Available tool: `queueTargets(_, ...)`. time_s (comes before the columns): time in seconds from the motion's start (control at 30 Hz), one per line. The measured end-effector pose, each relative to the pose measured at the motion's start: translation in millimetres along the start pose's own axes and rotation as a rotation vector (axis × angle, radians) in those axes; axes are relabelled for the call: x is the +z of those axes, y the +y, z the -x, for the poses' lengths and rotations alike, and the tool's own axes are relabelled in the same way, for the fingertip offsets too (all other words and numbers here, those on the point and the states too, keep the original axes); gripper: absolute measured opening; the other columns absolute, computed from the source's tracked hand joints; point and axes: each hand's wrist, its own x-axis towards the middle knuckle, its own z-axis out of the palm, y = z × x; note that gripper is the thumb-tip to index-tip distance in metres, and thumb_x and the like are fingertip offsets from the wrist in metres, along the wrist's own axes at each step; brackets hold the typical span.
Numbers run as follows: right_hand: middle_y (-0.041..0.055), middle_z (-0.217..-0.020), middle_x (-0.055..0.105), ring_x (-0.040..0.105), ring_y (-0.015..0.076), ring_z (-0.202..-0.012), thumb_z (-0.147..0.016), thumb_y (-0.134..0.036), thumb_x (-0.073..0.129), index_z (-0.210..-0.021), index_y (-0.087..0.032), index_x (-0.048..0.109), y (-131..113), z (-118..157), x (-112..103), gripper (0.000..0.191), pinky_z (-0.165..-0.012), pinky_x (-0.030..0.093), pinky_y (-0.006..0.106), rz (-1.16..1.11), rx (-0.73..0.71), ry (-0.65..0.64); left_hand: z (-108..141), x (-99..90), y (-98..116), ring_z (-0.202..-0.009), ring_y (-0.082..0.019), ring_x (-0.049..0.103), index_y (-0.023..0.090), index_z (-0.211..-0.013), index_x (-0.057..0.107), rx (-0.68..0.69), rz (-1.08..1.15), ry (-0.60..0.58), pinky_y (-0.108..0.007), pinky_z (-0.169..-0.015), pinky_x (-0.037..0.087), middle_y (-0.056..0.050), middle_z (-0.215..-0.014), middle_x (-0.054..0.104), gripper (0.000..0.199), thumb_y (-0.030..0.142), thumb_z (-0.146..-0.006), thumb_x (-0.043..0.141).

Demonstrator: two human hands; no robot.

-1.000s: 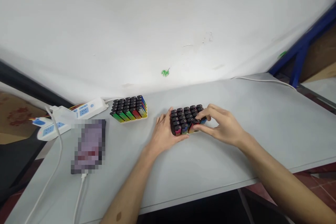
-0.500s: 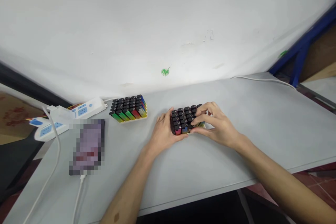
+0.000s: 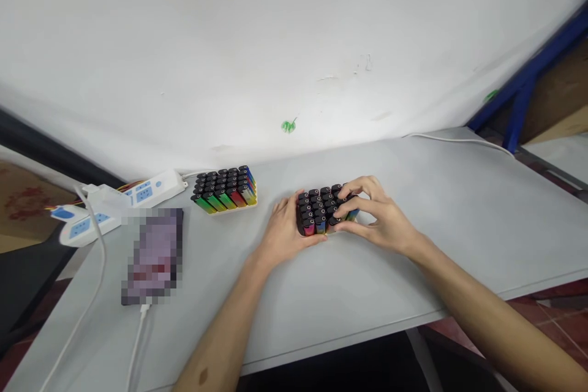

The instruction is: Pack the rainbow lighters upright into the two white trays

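Several upright lighters (image 3: 316, 208) with black tops and coloured bodies stand packed in rows in front of me; a pale tray edge shows beneath them. My left hand (image 3: 281, 229) is wrapped round the left side of this block, thumb along its front and fingers behind. At the front right, my right hand (image 3: 381, 214) has its thumb and a bent finger closed on one lighter (image 3: 335, 220) of the front row. Its other fingers curl over the right-hand lighters and hide some of them.
A second block of lighters (image 3: 225, 191) in a pale tray stands to the left on the grey table (image 3: 349, 300). Further left are a white power strip (image 3: 158, 193), a blurred-out phone-like device (image 3: 156, 257) and white cables (image 3: 136, 343). A white wall (image 3: 229, 73) rises behind.
My right thumb and finger stay on the front-row lighter, and a gap to its left neighbour shows more clearly. The block and both hands sit very slightly further left in view.
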Motion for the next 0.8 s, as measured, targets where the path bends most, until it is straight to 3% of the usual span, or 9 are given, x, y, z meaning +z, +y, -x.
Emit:
queueTargets(0.33,0.0088,-0.108,0.059,0.053,0.0247,-0.101,-0.083,-0.03,0.075,-0.088,-0.024,0.069,3,0,-5,0.01,-0.087,0.048,0.044,0.049,-0.041,-0.058,0,0.7,-2,-0.136,-0.035,0.044,0.019,-0.147,0.03,-0.011,-0.011,-0.032,-0.053,-0.112,0.034,-0.016,-0.15,0.045,0.107,0.053,-0.062,0.085)
queueTargets(0.47,0.0082,-0.106,0.06,0.055,0.0239,-0.101,-0.087,-0.031,0.07,-0.092,-0.024,0.07,4,1,-6,0.009,-0.088,0.047,0.043,-0.038,-0.019,0.04,1,0.7,-3,-0.136,-0.035,0.044,0.019,-0.148,0.028,-0.011,-0.013,-0.043,-0.052,-0.113,0.033,-0.016,-0.151,0.044,0.107,0.051,-0.063,0.084)
queueTargets(0.63,0.0059,-0.097,0.062,0.059,0.0213,-0.095,-0.096,-0.033,0.055,-0.098,-0.024,0.068,22,1,-3,0.016,-0.086,0.047,0.039,-0.031,0.197,0.273,-1,0.1,0,-0.133,-0.035,0.047,0.015,-0.146,0.031,-0.003,-0.018,-0.014,-0.051,-0.113,0.034,-0.017,-0.145,0.05,0.101,0.045,-0.064,0.083)
queueTargets(0.8,0.0058,-0.104,0.067,0.061,0.0205,-0.096,-0.1,-0.041,0.045,-0.102,-0.023,0.066,52,5,12,0.028,-0.083,0.046,0.036,-0.008,0.48,0.266,6,-12.8,-2,-0.128,-0.035,0.05,0.015,-0.14,0.037,-0.038,0.016,0.022,-0.049,-0.109,0.041,-0.016,-0.137,0.055,0.095,0.042,-0.061,0.083)
